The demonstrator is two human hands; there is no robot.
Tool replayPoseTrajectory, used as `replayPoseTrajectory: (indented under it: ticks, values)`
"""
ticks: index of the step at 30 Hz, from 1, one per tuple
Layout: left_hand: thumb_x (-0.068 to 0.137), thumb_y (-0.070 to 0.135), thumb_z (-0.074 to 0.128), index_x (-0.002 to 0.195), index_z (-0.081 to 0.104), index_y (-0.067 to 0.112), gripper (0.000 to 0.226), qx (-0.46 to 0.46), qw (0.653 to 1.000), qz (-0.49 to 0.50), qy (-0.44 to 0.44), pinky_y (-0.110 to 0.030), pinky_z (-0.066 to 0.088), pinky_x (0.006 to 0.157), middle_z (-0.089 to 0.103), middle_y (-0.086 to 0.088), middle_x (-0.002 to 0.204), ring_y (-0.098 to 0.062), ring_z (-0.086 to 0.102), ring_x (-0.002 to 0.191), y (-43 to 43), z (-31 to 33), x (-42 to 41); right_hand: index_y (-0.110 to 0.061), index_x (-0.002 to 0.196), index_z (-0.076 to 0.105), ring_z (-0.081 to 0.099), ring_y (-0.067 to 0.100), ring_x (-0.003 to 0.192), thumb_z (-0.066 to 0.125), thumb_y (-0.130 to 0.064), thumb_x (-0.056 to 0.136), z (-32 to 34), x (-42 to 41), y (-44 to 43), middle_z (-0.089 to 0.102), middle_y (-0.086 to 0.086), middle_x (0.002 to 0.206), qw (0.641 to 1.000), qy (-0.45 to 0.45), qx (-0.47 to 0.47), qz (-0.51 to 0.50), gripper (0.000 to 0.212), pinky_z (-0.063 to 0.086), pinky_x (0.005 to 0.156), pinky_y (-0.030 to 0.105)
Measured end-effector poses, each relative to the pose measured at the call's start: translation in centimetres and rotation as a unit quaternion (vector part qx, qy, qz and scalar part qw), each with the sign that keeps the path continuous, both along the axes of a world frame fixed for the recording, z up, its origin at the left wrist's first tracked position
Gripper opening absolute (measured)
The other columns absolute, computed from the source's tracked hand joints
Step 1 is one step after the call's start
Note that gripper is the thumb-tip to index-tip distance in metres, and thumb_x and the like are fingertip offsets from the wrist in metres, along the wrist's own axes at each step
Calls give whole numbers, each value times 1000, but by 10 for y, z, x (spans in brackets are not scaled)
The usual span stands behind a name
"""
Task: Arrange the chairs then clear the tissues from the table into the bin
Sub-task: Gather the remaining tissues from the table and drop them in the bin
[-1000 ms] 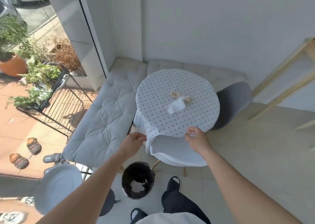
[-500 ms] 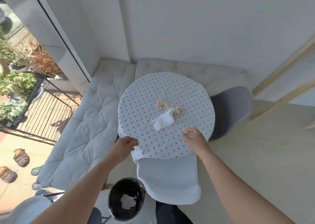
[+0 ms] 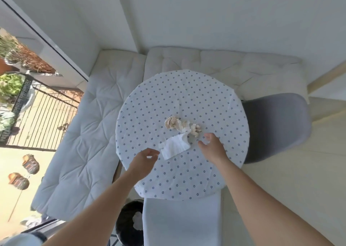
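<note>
A round table in a dotted white cloth carries a flat white tissue and crumpled beige tissues near its middle. My left hand hovers open just left of the flat tissue, fingers curled toward it. My right hand is open over the cloth, just right of the flat tissue and below the crumpled ones. Neither hand holds anything. A white chair is tucked under the near edge, and a grey chair sits at the right. A black bin with white paper inside stands on the floor, bottom left of the table.
White bench cushions wrap the left and far sides of the table. A glass door at left opens to a patio with a black metal rack, plants and sandals. A wooden frame leans at the right wall.
Both hands left the table's near edge and reached forward over the cloth to either side of the flat tissue. The view moved closer, and the white chair now sits further under the table.
</note>
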State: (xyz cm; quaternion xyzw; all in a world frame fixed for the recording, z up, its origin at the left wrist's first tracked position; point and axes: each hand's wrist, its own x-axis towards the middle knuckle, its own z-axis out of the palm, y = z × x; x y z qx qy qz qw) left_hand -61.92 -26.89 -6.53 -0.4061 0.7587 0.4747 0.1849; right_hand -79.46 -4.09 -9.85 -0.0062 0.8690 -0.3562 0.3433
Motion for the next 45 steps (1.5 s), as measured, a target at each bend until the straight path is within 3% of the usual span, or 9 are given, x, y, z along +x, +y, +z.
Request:
replayPoseTrajectory:
  ticks: [3,6,13,18,25,29,33,39,45]
  values:
    - [105,31,57,132,66,28,29,-24,999,-26,-7,-25,51,65,63,5,143,-26,74,103,3,-20,-25,-21,148,45,53,20,100,65,-33,99,-19,-21,-11,44,12,145,999,15,22,46,54,43,80,31]
    - [103,35,62,141,59,29,38,-55,997,-48,-9,-24,54,69,53,0,150,-14,69,91,7,-39,-45,-22,141,48,59,30,117,68,-33,95,-41,-36,-21,46,14,140,995,49,28,81,51,52,88,37]
    - [95,34,74,153,48,34,63,-93,990,-104,-3,-25,46,91,52,-3,144,-24,49,135,15,-79,-78,-26,140,53,54,31,114,71,-31,95,-71,-51,-35,51,12,130,982,117,73,131,49,57,85,44]
    - [89,42,80,151,47,42,70,-96,984,-146,-24,-27,50,87,43,-1,124,-21,54,118,20,-93,-93,-27,135,61,57,19,83,70,-27,98,-84,-53,-33,52,9,120,983,106,54,140,39,49,74,30]
    - [93,38,75,98,76,21,17,-78,985,-154,-9,-33,53,74,67,0,101,-19,65,88,26,-89,-74,-23,89,71,68,21,83,69,-26,98,-85,-30,-29,71,3,93,988,106,53,98,10,59,70,40]
    - [94,35,74,91,71,13,22,-62,989,-134,-7,-36,58,74,74,2,95,-25,72,87,23,-74,-42,-17,93,68,69,17,79,71,-26,96,-71,-9,-26,73,-1,91,991,87,54,80,10,60,73,41]
    - [95,36,72,92,68,13,24,-68,991,-111,10,-22,51,46,71,8,99,-20,68,70,9,-56,-6,-17,107,56,62,21,90,72,-32,93,-53,11,-33,59,0,107,992,105,59,41,27,56,74,41]
    - [92,34,76,93,67,23,14,-74,994,-75,20,-9,45,58,72,8,96,-7,71,85,-14,-43,51,-29,143,48,62,28,105,72,-29,94,-53,20,-46,45,9,136,985,126,75,95,55,56,81,40]
    - [91,37,76,93,67,25,15,-79,996,-32,3,-12,43,61,73,12,91,0,70,82,-36,-50,90,-26,128,60,65,29,87,69,-12,95,-80,19,-65,53,15,123,980,135,91,114,37,58,75,40]
